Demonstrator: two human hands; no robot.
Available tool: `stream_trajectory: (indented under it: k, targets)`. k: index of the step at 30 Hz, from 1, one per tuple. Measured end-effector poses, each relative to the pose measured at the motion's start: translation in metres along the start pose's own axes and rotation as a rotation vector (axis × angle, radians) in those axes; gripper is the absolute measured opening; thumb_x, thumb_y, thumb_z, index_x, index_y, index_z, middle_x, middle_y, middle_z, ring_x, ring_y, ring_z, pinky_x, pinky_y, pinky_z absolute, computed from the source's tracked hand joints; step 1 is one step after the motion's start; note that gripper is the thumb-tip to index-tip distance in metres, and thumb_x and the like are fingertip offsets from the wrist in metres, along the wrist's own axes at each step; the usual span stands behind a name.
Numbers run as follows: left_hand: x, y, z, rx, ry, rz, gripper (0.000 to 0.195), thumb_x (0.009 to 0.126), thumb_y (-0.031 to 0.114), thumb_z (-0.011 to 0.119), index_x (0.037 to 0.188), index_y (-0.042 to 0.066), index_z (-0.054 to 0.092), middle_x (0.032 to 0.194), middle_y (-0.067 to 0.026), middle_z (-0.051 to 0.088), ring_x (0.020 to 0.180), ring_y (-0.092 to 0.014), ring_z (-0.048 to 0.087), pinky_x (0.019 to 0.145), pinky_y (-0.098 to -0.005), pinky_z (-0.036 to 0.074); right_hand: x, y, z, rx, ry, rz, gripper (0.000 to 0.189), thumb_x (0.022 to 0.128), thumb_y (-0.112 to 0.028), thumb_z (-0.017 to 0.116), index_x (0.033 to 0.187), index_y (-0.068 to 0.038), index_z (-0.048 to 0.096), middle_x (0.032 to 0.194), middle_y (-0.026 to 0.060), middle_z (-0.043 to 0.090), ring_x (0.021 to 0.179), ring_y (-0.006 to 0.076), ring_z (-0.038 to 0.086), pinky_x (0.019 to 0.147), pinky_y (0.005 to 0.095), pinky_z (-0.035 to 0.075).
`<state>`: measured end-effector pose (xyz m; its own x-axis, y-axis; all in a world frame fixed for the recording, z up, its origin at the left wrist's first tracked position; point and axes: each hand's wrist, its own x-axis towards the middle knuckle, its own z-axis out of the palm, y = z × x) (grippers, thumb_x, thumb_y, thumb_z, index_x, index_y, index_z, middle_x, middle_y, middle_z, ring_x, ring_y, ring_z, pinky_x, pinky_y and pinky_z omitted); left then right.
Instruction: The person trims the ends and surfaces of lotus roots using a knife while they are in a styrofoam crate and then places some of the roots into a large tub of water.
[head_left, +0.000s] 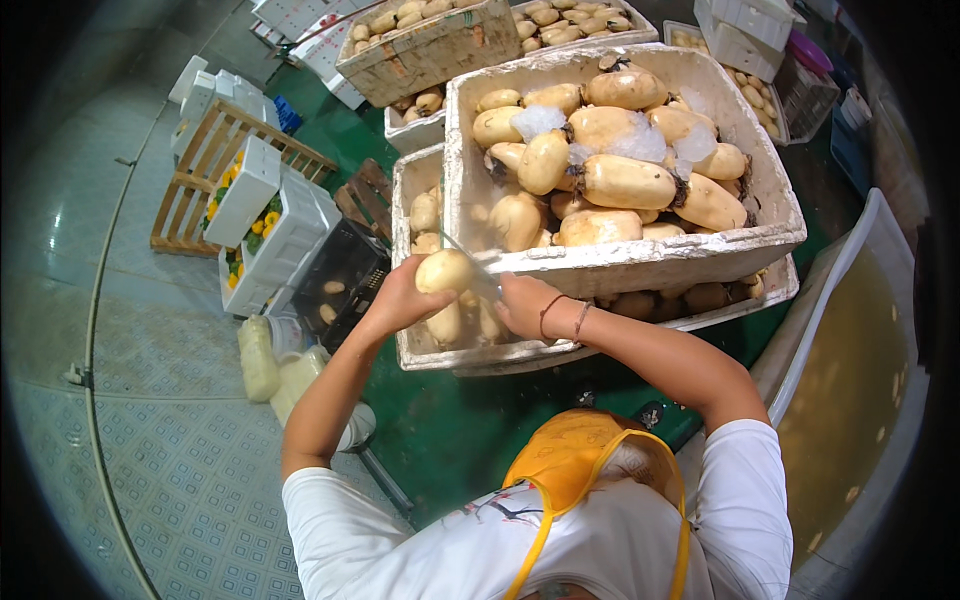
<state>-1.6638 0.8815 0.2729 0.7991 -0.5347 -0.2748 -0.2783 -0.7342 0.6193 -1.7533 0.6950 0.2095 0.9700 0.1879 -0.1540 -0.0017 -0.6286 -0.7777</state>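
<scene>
My left hand (409, 298) holds a pale lotus root segment (444, 271) above a foam box whose rim (420, 365) shows below it. In my right hand (525, 304) is a tool, seemingly a knife (484, 276), its blurred blade close to the root's right side. More peeled-looking roots (444, 324) lie in the lower box under my hands. Just beyond, a large foam box (637, 259) is heaped with lotus roots (628, 182), some with dark joints, and lumps of ice (637, 142) rest on them.
A water-filled tub (840, 360) stands at right. At left are a black crate (341, 274), foam boxes (289, 240) of yellow and green vegetables, a wooden pallet (191, 180) and plastic jugs (259, 360). More root-filled foam boxes (435, 56) stand beyond. A hose (91, 330) crosses the left floor.
</scene>
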Motion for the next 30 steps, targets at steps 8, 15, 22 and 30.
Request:
stream_trajectory:
  k: [8, 15, 22, 30]
  targets:
    - [0.006, -0.006, 0.003, -0.052, 0.036, 0.124, 0.058, 0.063, 0.024, 0.074, 0.109, -0.003, 0.050, 0.093, -0.0137, 0.061, 0.084, -0.018, 0.058, 0.075, -0.0287, 0.046, 0.036, 0.013, 0.035, -0.012, 0.056, 0.070, 0.024, 0.077, -0.017, 0.052, 0.083, 0.005, 0.060, 0.073, 0.0195, 0.062, 0.070, 0.0287, 0.062, 0.065, 0.0354, 0.049]
    - [0.015, 0.058, -0.001, -0.058, -0.006, 0.285, 0.066, 0.060, 0.014, 0.074, 0.117, -0.001, 0.044, 0.105, -0.0132, 0.053, 0.094, -0.021, 0.054, 0.080, -0.0298, 0.045, -0.011, 0.011, -0.053, 1.029, 0.109, 0.026, 0.036, 0.082, -0.038, 0.055, 0.079, -0.002, 0.053, 0.068, 0.0047, 0.056, 0.044, 0.0087, 0.047, 0.039, 0.0221, 0.039]
    - [0.039, 0.198, 0.095, -0.150, -0.280, 0.717, 0.069, 0.064, -0.004, 0.064, 0.126, 0.010, 0.037, 0.127, -0.0093, 0.036, 0.119, -0.024, 0.037, 0.094, -0.0353, 0.036, -0.153, 0.113, -0.117, 1.611, 0.524, 0.010, 0.025, 0.082, -0.023, 0.059, 0.097, -0.010, 0.043, 0.069, -0.0023, 0.041, 0.046, 0.0041, 0.036, 0.041, 0.0171, 0.036]
    - [0.123, 0.111, 0.138, 0.305, 0.357, 0.217, 0.037, 0.067, 0.007, 0.062, 0.102, 0.003, 0.054, 0.096, -0.0150, 0.055, 0.086, -0.028, 0.056, 0.078, -0.0356, 0.045, -0.514, 0.383, -0.038, 1.403, 1.634, 0.486, 0.050, 0.081, -0.051, 0.048, 0.112, -0.012, 0.047, 0.075, -0.0012, 0.049, 0.060, 0.0092, 0.048, 0.040, 0.0174, 0.034]
